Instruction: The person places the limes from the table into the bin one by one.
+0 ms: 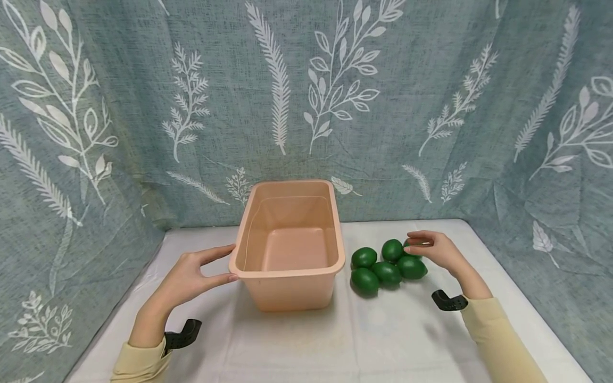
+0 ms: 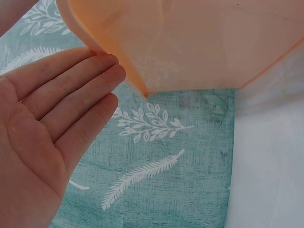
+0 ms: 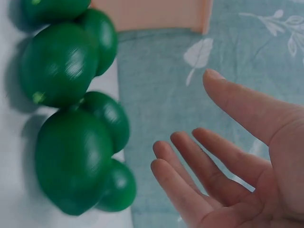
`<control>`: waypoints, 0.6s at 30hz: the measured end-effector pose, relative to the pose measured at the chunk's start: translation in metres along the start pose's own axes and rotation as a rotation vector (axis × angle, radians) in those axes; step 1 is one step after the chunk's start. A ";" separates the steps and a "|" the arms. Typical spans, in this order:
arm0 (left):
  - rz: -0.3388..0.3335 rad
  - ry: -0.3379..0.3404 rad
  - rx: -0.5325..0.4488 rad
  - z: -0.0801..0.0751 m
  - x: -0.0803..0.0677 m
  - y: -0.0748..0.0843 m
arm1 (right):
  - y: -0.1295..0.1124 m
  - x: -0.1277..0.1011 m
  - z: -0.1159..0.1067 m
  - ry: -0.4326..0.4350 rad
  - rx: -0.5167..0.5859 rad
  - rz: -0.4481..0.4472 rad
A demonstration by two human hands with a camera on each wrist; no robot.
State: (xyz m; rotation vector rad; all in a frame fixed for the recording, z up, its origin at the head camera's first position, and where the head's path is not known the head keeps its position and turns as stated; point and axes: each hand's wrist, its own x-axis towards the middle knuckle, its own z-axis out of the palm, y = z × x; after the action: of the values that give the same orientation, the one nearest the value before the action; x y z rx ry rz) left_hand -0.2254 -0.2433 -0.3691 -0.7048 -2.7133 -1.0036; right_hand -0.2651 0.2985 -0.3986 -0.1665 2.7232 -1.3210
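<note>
A peach-coloured plastic bin stands upright on the table, its inside bare. At its left side is my left hand, fingertips and thumb tip right at the outer rim. In the left wrist view, the fingers of that hand lie nearly straight against the rim. Several green limes lie in a cluster to the right of the bin. My right hand hovers over the far right lime, which it partly hides. The right wrist view shows its fingers spread and relaxed, holding nothing, beside the limes.
A white cloth covers the table. Blue-green fabric with white leaf prints hangs behind and along both sides. Each wrist wears a black strap mount.
</note>
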 end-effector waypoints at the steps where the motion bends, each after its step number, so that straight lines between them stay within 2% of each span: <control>1: 0.000 0.002 0.001 0.000 0.000 0.000 | 0.003 -0.001 0.000 0.003 -0.004 0.000; 10: -0.010 0.007 0.009 0.002 0.000 -0.002 | 0.028 -0.010 0.003 0.037 -0.049 0.030; 18: -0.007 0.007 0.014 0.001 0.001 -0.002 | 0.046 -0.012 0.012 0.023 -0.041 0.085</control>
State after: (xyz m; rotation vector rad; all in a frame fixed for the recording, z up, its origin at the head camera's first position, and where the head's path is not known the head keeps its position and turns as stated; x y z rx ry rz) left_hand -0.2275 -0.2439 -0.3707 -0.6890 -2.7161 -0.9853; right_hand -0.2533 0.3192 -0.4416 -0.0394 2.7447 -1.2528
